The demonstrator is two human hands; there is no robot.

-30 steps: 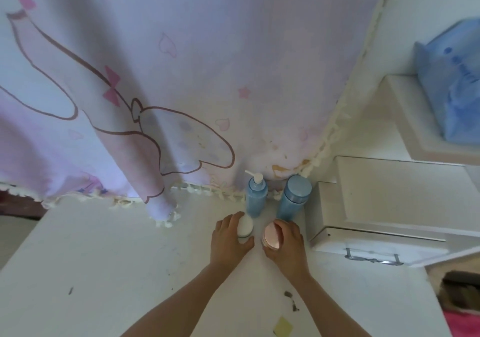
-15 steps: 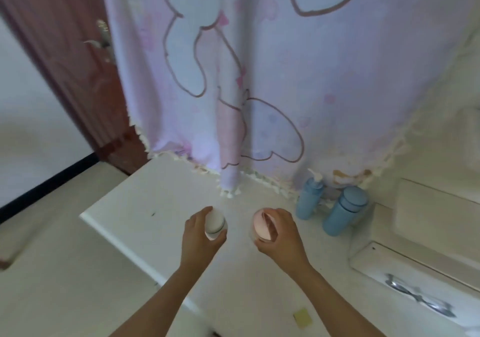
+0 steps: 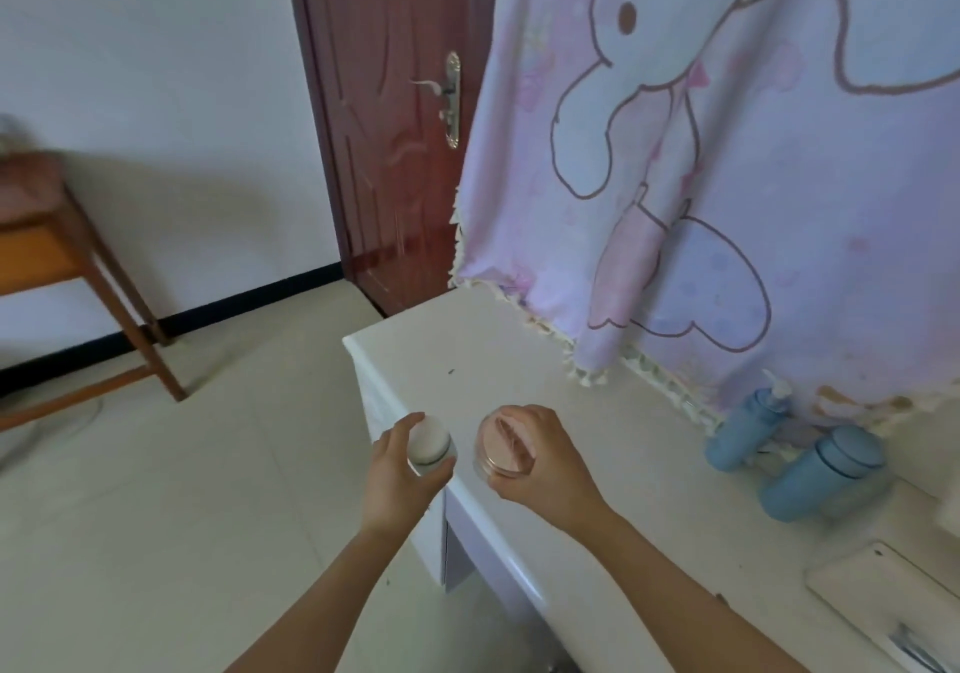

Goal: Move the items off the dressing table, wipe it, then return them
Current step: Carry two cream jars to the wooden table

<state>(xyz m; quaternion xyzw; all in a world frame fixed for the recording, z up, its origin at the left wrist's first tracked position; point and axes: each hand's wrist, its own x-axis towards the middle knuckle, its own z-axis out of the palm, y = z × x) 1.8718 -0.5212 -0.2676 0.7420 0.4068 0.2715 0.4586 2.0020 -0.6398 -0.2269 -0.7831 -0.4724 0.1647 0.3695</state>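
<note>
Both hands are busy at the near edge of the white table point(image 3: 519, 376). Her left hand point(image 3: 397, 475) is curled round a small white-capped jar point(image 3: 428, 444), thumb on one side and fingers on the other, and holds it right at the table's front edge, partly out over the pale floor point(image 3: 182, 464). Her right hand point(image 3: 548, 462) grips a round pink-lidded jar point(image 3: 498, 446) from the side, fingers wrapped over its rim, above the tabletop just inside that edge; whether its base touches the surface I cannot tell. The two jars sit close together without touching.

Further back on the table, to the right, a blue pump bottle point(image 3: 743, 433) and a blue capped bottle point(image 3: 826, 470) stand just beside each other under the fringed hem of a pink cartoon curtain point(image 3: 727, 179). A white box point(image 3: 883, 599) with a metal handle lies at the table's right end. Behind the table's far corner is a dark red door point(image 3: 395, 116), and a wooden stand point(image 3: 62, 257) sits off to the left by the wall.
</note>
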